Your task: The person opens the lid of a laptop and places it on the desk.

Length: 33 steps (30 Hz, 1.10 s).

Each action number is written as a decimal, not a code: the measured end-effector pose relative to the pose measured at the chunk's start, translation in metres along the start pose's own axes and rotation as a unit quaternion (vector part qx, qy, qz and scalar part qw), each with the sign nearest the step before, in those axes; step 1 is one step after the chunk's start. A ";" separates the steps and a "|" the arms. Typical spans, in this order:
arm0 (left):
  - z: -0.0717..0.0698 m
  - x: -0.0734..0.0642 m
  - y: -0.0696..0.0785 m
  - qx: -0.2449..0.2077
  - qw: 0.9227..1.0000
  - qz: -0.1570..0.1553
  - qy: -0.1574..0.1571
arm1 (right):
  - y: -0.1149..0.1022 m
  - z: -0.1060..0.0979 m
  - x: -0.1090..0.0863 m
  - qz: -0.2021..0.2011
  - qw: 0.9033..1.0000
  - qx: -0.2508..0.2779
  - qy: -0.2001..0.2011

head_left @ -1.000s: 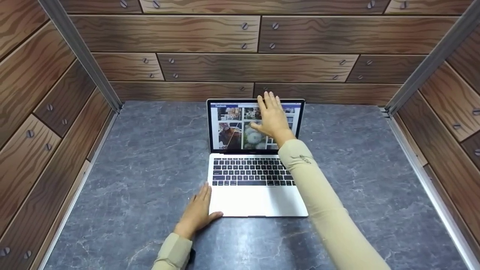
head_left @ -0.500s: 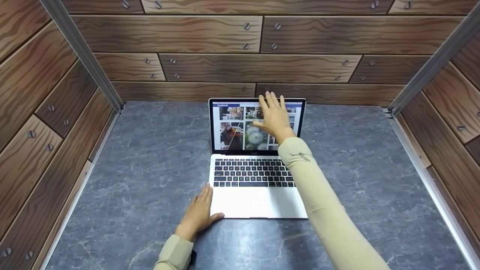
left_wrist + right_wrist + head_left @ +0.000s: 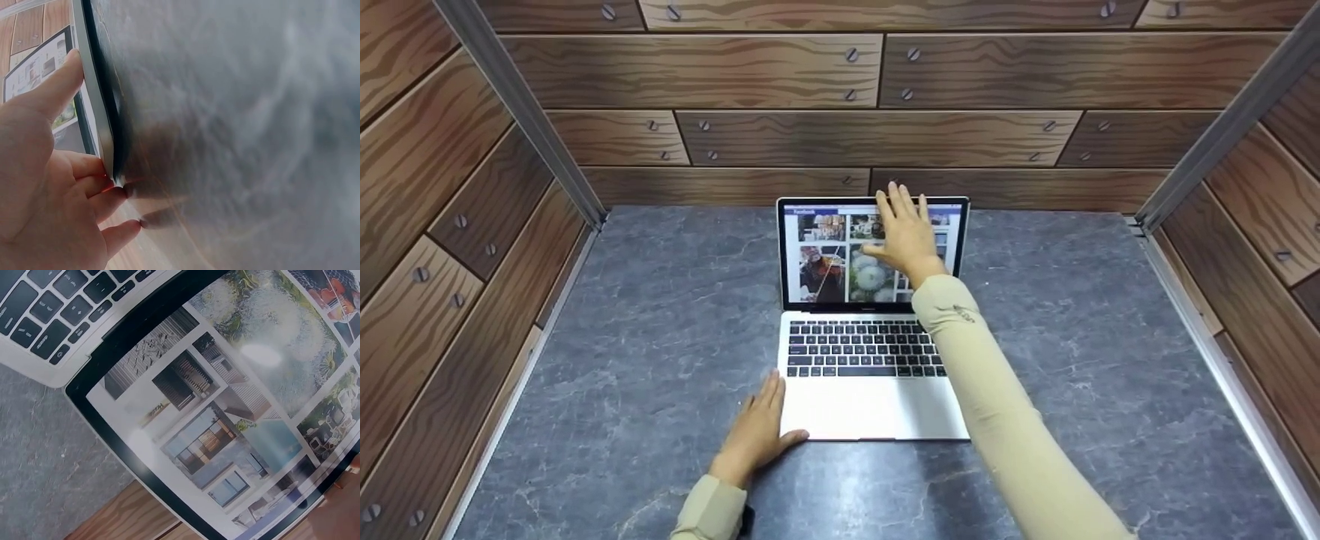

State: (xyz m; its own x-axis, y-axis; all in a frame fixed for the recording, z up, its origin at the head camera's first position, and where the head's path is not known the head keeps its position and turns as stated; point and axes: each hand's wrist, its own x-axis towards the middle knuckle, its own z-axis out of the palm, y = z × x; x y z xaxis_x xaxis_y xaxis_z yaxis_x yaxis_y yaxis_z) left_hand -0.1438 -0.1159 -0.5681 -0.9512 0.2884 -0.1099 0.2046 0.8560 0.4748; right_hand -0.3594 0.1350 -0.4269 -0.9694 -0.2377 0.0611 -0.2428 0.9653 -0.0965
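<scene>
A silver laptop point(image 3: 840, 409) lies open on the table, its screen point(image 3: 821, 262) raised and lit with a page of photos. My left hand point(image 3: 754, 435) rests at the front left corner, fingers straight along the side edge and thumb on the front edge. The left wrist view shows that thumb point(image 3: 59, 84) against the laptop's thin edge. In front of the screen's upper right part, my right hand point(image 3: 911, 240) has its fingers spread and straight, with fingertips reaching just past the top edge. Only a blurred bit of the right hand point(image 3: 337, 512) shows in the right wrist view.
The table point(image 3: 675, 300) has a grey marbled top. Wood-print panels point(image 3: 780, 135) stand at the back and both sides, with metal strips point(image 3: 1222, 382) along the joins. My right sleeve point(image 3: 997, 405) covers part of the keyboard point(image 3: 855, 349).
</scene>
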 end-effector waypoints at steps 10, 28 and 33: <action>0.000 -0.001 0.001 0.007 1.000 -0.015 -0.007 | -0.003 0.000 -0.002 0.007 1.000 0.015 -0.005; 0.000 0.006 -0.001 0.006 1.000 -0.001 -0.008 | 0.004 -0.005 -0.016 -0.015 0.996 0.082 0.041; -0.001 0.010 -0.003 0.005 1.000 0.005 -0.003 | 0.009 -0.005 -0.022 -0.022 0.995 0.081 0.046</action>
